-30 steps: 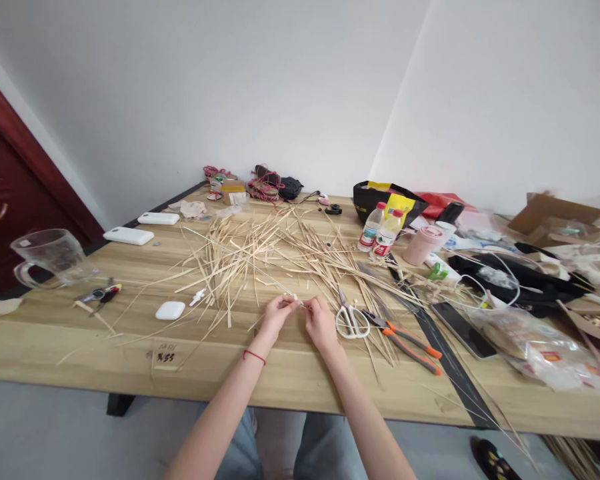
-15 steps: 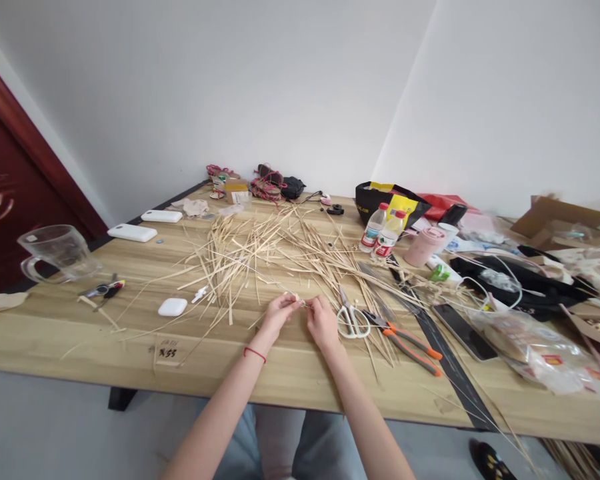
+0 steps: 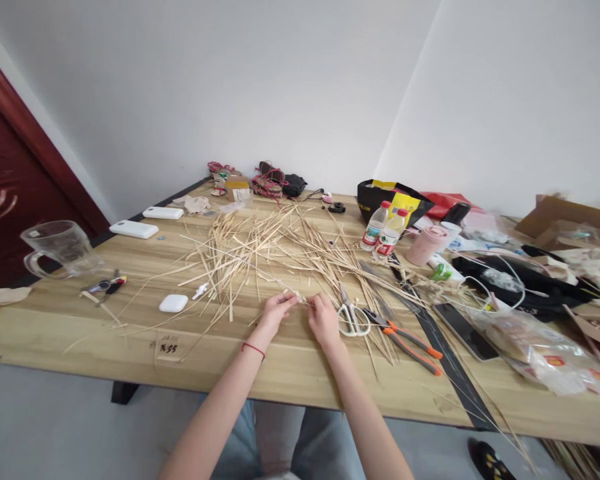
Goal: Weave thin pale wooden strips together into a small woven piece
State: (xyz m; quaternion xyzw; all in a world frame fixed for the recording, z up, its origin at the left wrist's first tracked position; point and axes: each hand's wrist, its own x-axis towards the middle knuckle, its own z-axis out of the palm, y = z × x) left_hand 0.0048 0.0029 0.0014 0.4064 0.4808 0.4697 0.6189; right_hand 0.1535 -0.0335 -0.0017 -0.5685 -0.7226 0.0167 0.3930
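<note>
In the head view, my left hand is closed in a pinch on a thin pale straw strip, whose long end runs up and left over the heap. A small knotted or woven bit shows at those fingertips, too small to make out. Close beside it, my right hand is pinched too, apparently on the same strip. Beyond both hands spreads a loose heap of straw strips. White-handled scissors lie just right of my right hand, next to pliers with orange and grey handles.
On the left stand a glass mug, two white power banks and a white earbud case. To the right are two red-capped bottles, a pink cup, a phone and plastic bags.
The long free end of the strip has swung and now stretches farther up and left. My hands have barely moved, both still pinched close together; the view has shifted slightly.
</note>
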